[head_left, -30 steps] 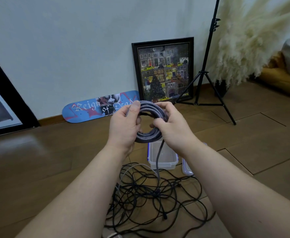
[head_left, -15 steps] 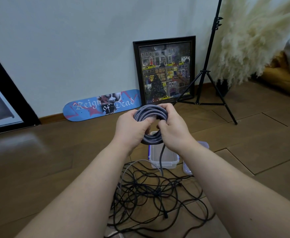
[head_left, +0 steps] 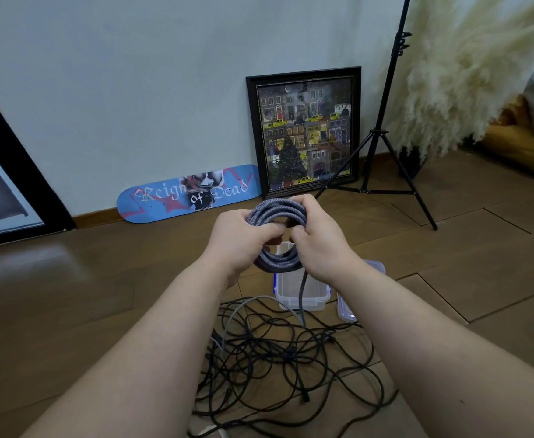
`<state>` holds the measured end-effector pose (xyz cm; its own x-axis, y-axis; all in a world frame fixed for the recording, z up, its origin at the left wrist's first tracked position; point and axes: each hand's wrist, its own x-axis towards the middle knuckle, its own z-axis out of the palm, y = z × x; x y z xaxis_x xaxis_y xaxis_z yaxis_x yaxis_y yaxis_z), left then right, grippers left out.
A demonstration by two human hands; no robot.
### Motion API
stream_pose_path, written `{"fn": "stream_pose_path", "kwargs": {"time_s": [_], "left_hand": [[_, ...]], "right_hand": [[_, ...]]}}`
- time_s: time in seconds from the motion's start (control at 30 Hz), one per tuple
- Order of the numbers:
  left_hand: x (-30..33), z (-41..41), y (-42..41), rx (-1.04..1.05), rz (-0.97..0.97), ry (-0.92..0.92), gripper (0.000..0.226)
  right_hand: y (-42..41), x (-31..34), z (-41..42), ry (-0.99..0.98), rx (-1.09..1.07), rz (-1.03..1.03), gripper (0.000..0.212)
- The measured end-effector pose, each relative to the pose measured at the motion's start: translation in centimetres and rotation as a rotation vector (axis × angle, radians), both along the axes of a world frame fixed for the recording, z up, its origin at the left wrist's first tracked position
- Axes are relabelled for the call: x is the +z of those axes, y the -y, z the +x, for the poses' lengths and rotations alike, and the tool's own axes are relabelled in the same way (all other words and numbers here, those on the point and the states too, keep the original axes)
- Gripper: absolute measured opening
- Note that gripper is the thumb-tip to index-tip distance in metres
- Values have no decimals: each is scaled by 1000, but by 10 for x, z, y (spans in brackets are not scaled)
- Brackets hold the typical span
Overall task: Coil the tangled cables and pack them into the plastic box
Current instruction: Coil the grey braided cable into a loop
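Observation:
A coil of grey braided cable (head_left: 276, 210) hangs in the air between both hands, above the box. My left hand (head_left: 239, 240) grips its left side with curled fingers. My right hand (head_left: 319, 238) grips its right side, fingers wrapped over the top strands. A loose tail of the grey cable (head_left: 302, 295) drops from the coil toward the floor. The clear plastic box (head_left: 300, 298) stands open on the floor below the hands. A tangle of black cables (head_left: 291, 361) lies on the floor in front of the box, with a white cable (head_left: 237, 311) among them.
The box lid (head_left: 346, 311) lies to the right of the box. A skateboard deck (head_left: 189, 194) and a framed picture (head_left: 305, 131) lean on the wall. A black tripod (head_left: 382, 137) and pampas grass (head_left: 468, 67) stand at the right.
Both hands have drawn closer together on the coil, with fingers curling tighter around its top. The coil sits a little lower over the box.

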<state>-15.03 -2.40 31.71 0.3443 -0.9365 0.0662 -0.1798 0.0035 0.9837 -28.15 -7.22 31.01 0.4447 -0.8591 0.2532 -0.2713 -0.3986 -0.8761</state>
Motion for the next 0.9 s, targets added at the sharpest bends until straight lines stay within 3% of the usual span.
{"fn": "stream_pose_path", "kwargs": {"time_s": [0.27,0.43,0.57,0.7,0.9], "left_hand": [[0,3,3,4,23,43,7],[-5,-3,-1,-109,-66,-100,11],[-5,-18,1,6,-187,-247,8],[-4,-24,5,58,-214,-336,20],[-1,-18,6,52,-254,-307,19]], "right_hand": [[-1,-1,0,-7,10,-42,39],[2,1,-1,20,-38,-38,36],[3,5,2,88,-101,-1,36],[2,5,2,119,-99,32,37],[-4,5,2,227,-14,101,34]]}}
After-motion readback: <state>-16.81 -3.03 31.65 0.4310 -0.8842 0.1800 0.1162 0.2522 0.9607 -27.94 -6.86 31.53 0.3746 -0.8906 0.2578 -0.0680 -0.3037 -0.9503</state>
